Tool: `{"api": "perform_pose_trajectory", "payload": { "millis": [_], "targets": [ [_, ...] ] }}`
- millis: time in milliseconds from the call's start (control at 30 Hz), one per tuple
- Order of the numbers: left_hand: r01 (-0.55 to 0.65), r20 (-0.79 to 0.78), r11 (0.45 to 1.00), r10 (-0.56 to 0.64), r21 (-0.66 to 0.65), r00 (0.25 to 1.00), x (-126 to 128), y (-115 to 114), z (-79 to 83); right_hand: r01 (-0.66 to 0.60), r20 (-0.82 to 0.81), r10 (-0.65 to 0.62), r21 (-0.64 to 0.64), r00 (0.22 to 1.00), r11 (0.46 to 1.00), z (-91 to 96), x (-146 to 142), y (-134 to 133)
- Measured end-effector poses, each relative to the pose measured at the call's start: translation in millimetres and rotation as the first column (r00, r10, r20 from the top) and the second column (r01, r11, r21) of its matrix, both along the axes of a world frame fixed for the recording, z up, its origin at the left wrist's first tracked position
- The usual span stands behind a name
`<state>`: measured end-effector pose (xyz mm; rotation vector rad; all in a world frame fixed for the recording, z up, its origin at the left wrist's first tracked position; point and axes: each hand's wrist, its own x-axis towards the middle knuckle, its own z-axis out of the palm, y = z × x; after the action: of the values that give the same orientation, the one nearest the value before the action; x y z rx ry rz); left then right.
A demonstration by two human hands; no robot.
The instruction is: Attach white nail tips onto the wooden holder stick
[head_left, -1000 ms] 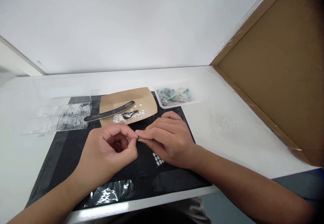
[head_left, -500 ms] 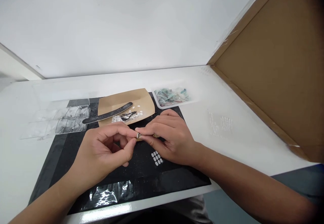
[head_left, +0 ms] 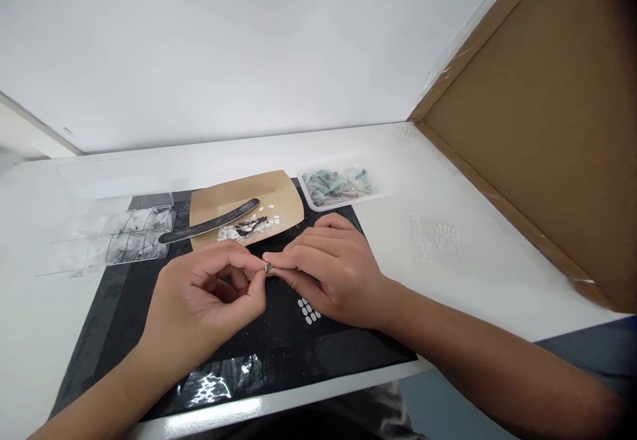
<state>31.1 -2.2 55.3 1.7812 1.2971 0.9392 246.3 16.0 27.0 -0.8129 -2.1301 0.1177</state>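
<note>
In the middle of the head view, both hands meet over a black mat (head_left: 164,334). My right hand (head_left: 333,271) pinches a tiny shiny metallic piece (head_left: 269,268) between thumb and forefinger; most of it is covered. From the other side, my left hand (head_left: 209,294) is closed, its thumb and forefinger tips pressed at the piece's left end. Its exact kind is too small to make out. Just below my right hand lies a sheet of small white oval stickers (head_left: 309,311), partly hidden by that hand.
Behind the hands stands a brown paper tray (head_left: 273,188) with white scraps and a dark curved nail file (head_left: 209,221). A white bin (head_left: 338,191) of small bags is to its right. Clear divided box (head_left: 139,234) at left, transparent sheet (head_left: 435,241) and cardboard panel (head_left: 537,128) at right.
My left thumb has moved up and in, closing against the tiny piece beside the forefinger. My right hand keeps its pinch. The view has shifted slightly.
</note>
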Motion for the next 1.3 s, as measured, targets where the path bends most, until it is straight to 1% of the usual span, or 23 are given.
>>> {"api": "perform_pose_trajectory", "payload": {
  "millis": [100, 200, 267, 400, 600, 767, 867, 967, 1133, 1300],
  "targets": [
    [-0.026, -0.082, 0.997, 0.032, 0.076, 0.996, 2.3, -1.0, 0.1, 0.018, 0.031, -0.019, 0.028, 0.999, 0.999, 1.1, -0.8, -1.2],
    [0.011, -0.2, 0.981, 0.028, 0.193, 0.979, 2.7, -1.1, -0.2, 0.036, 0.073, -0.039, 0.045, 0.997, 0.998, 1.9, -1.4, -2.4],
    [0.029, -0.246, 0.97, 0.032, 0.241, 0.969, 2.4, -1.2, -0.5, 0.051, 0.096, -0.056, 0.055, 0.994, 0.997, 2.4, -1.6, -3.3],
    [0.016, -0.268, 0.967, 0.055, 0.256, 0.962, 2.7, -2.4, -0.3, 0.059, 0.119, -0.067, 0.069, 0.991, 0.996, 3.7, -2.0, -5.3],
    [0.01, -0.288, 0.961, 0.073, 0.278, 0.955, 2.9, -4.5, -0.6, 0.042, 0.133, -0.046, 0.038, 0.99, 0.998, 3.5, -2.7, -5.4],
    [0.005, -0.251, 0.975, 0.051, 0.22, 0.967, 2.5, -3.8, 0.9, 0.0, 0.095, 0.001, -0.009, 0.995, 1.0, 2.1, -2.2, -4.1],
    [0.006, -0.2, 0.991, 0.022, 0.136, 0.98, 3.3, -3.5, 3.3, -0.027, 0.049, 0.03, -0.062, 0.998, 0.998, 1.5, -1.3, -3.4],
    [-0.016, -0.126, 0.999, 0.022, 0.046, 0.992, 4.4, -4.3, 4.7, -0.074, -0.001, 0.074, -0.121, 0.997, 0.99, 0.9, -0.1, -2.3],
    [-0.051, -0.011, 0.998, 0.051, -0.035, 0.999, 3.7, -5.5, 2.1, -0.139, -0.059, 0.13, -0.217, 0.99, 0.966, 2.0, 1.8, -0.6],
    [0.01, 0.058, 0.995, -0.004, -0.098, 0.998, -1.0, -2.5, -1.2, -0.202, -0.11, 0.176, -0.321, 0.978, 0.925, 6.8, 2.5, -1.2]
  ]
}}
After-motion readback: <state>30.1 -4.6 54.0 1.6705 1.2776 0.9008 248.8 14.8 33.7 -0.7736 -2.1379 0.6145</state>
